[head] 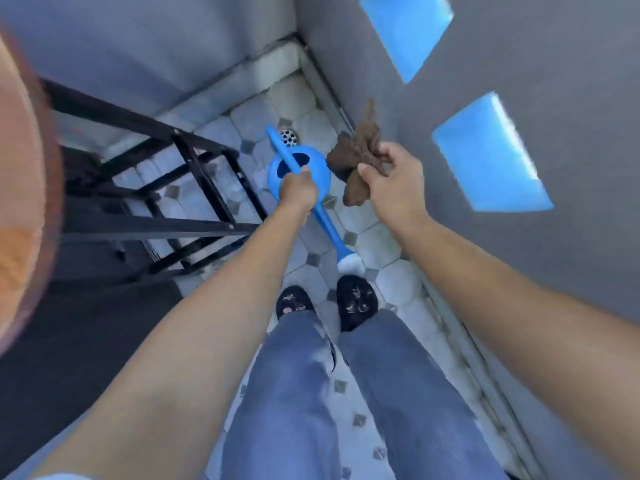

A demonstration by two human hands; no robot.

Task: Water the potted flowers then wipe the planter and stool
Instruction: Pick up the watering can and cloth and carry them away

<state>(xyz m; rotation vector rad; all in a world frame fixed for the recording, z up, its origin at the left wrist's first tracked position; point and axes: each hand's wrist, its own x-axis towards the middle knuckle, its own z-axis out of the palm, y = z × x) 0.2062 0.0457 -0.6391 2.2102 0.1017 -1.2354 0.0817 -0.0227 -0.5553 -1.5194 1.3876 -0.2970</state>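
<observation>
Holding: the left hand [298, 189] is clenched around the handle of a bright blue plastic watering can [298, 174], carried above the floor in front of the person.
Watering can: its round body sits just beyond the left fist; a long blue spout with a white tip runs back toward the person's feet, ending just above the black shoes [356, 301].
Right hand: the right hand [393, 174] pinches a crumpled brown cloth [353, 157] between thumb and fingers; the cloth hangs loose, just right of the can's body.
Stool: a black metal-framed stool [194, 188] stands at the left, its legs and crossbars over the tiles, near the can but apart from it.
Planter: a blurred orange-brown curved shape [20, 202] fills the far left edge; whether it is the planter cannot be told.
Floor: pale grey octagonal tiles [391, 237] with small dark diamond insets; a round metal drain [288, 136] lies beyond the can.
Walls: grey walls [571, 64] meet at a corner; two blue rectangular openings sit in the right one.
Legs: blue jeans [294, 393].
</observation>
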